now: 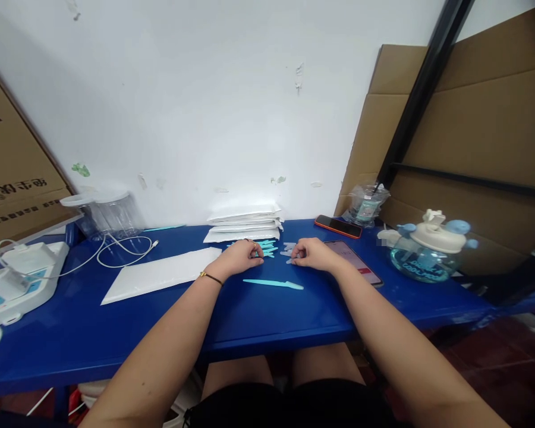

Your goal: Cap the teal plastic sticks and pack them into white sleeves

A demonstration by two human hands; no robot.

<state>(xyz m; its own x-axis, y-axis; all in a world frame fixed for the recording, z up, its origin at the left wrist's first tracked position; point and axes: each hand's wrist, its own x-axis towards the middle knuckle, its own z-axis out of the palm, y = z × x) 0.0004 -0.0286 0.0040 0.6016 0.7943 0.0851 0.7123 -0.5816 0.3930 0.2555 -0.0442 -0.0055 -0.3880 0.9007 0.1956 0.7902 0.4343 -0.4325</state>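
Observation:
A slim turquoise stick shaped like an eyebrow razor lies flat on the blue table, in front of both hands. My left hand rests at a pile of small turquoise pieces, its fingers curled toward the thumb. What those fingers hold, if anything, is hidden. Beside the pile, my right hand has its fingertips drawn together at several small pale lilac pieces; one piece shows at the tips. Behind the piles sits a stack of white padded envelopes.
A single white envelope lies left of my left hand. Close by my right forearm are a phone, an orange-edged phone and a drink bottle. A power strip, a white cable and clear jars stand left.

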